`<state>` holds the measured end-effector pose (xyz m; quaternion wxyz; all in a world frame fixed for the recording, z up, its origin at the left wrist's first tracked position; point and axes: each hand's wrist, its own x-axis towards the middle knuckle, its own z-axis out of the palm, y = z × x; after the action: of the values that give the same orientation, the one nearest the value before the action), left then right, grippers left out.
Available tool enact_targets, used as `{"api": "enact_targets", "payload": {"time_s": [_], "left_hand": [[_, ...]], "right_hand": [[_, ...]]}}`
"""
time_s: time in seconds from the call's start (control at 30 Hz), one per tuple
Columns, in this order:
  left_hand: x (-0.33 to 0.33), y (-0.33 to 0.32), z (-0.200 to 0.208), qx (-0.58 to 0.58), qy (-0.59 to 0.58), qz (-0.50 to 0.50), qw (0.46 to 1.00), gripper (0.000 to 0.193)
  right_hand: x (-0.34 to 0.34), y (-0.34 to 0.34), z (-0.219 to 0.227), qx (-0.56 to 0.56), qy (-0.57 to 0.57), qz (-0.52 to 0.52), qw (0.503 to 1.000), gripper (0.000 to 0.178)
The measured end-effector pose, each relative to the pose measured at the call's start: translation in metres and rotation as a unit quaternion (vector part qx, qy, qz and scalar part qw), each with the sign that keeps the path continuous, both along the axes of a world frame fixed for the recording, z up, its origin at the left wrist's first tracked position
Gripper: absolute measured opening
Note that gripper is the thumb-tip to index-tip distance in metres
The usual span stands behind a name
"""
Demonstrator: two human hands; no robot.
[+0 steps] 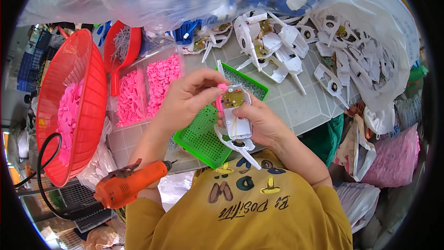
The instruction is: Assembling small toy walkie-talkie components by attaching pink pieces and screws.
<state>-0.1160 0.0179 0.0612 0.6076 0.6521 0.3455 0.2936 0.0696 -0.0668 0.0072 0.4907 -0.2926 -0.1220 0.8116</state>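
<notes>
My right hand grips a white plastic housing with an olive circuit board and thin wires exposed in it. From its lower end hangs a white piece with a round dark part and a long prong. At the housing's upper left, my left hand pinches a pink plastic piece between thumb and fingers, against the housing's edge. Both hands are over a green perforated basket; part of it is hidden behind them.
An orange power screwdriver hangs near my left forearm. Pink parts fill a clear divided box and a tilted red basket. A red scoop holds screws. Similar white assemblies lie at the back, beside a full plastic bag.
</notes>
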Motion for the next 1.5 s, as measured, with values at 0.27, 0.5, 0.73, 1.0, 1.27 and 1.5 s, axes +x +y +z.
{"api": "enact_targets", "payload": {"time_s": [0.27, 0.5, 0.73, 1.0, 1.27, 1.5], "left_hand": [[0.014, 0.001, -0.016, 0.011, 0.018, 0.002, 1.0, 0.023], [0.019, -0.002, -0.009, -0.037, 0.066, 0.032, 0.997, 0.022], [0.023, -0.003, -0.002, 0.111, 0.124, 0.017, 0.986, 0.02], [0.023, -0.001, -0.005, 0.176, 0.125, -0.012, 0.976, 0.023], [0.014, -0.024, 0.008, 0.373, 0.131, 0.025, 0.918, 0.039], [0.03, -0.035, -0.04, 0.522, 0.117, -0.042, 0.844, 0.095]], "right_hand": [[0.0, -0.001, 0.002, -0.005, -0.011, 0.014, 1.0, 0.056], [-0.004, -0.004, 0.004, 0.009, -0.028, 0.016, 0.999, 0.057], [-0.005, -0.007, -0.002, 0.037, -0.06, 0.007, 0.997, 0.064], [0.0, -0.008, -0.002, 0.028, -0.027, 0.022, 0.999, 0.062], [0.029, 0.006, 0.0, 0.053, 0.001, -0.064, 0.997, 0.049], [0.031, 0.014, 0.009, 0.067, 0.015, -0.186, 0.98, 0.045]]}}
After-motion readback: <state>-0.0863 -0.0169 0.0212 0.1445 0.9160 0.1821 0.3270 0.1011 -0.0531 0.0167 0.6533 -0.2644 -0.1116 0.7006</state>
